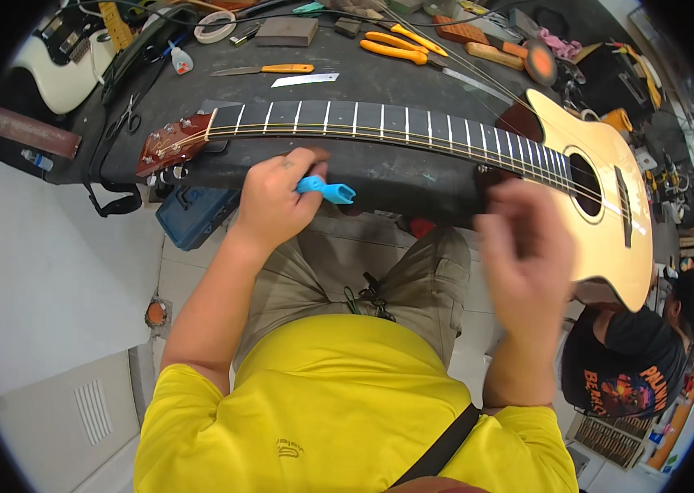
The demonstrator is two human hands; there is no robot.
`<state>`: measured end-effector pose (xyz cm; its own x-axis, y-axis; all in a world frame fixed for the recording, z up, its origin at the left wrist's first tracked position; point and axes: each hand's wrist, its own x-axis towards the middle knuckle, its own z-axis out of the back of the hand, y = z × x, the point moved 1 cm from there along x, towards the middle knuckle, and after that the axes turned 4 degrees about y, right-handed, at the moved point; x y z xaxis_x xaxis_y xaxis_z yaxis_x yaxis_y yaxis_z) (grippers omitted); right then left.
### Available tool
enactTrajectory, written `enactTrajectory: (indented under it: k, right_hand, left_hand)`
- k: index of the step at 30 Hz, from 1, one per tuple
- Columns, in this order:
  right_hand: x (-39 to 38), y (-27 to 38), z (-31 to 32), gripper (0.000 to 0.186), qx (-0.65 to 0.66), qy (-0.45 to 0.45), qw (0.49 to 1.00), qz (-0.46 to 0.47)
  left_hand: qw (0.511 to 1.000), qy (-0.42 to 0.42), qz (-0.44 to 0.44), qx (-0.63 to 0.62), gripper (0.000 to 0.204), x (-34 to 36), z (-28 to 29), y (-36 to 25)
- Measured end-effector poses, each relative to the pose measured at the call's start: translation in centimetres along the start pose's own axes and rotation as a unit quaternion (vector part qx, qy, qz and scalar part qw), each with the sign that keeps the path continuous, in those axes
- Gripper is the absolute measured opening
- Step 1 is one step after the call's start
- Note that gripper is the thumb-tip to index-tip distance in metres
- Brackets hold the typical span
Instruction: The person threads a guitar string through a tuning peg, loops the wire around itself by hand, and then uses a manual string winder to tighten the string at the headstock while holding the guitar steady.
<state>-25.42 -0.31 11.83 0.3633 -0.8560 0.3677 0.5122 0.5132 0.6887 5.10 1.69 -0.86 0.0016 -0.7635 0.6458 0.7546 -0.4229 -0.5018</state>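
Observation:
An acoustic guitar (610,177) with a pale top lies across the workbench, its dark fretboard (343,117) running left to a reddish-brown headstock (174,144). Several strings stretch along the neck, while a few loose thin ones rise away near the body. In front of the neck, my left hand (275,193) is closed around a blue plastic string winder (329,191), whose slotted end sticks out to the right. My right hand (528,238) is lifted by the guitar's body and lower neck, apart from the winder. Motion smears its fingers, so their grip does not show.
Behind the neck lie a yellow-handled knife (285,69), a pale blade (304,80), orange-handled pliers (394,49) and a grey block (287,32). A white guitar body (47,78) and scissors (124,123) are at left. A blue case (191,218) sits below. Another person (630,361) is at right.

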Motion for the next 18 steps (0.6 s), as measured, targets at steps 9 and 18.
enactTrajectory:
  k: [9,18]
  right_hand:
    - [-0.6,-2.6,-5.7,0.078,0.039,-0.026,0.994,-0.094]
    - [-0.1,-2.6,-5.1,0.083,-0.078,-0.004,0.988,-0.13]
  left_hand:
    - [0.975,-0.006,0.037,0.217,0.065,-0.8,7.2,-5.6]
    - [0.934,0.073,0.052,0.346,0.071,0.3,7.1,-6.6]
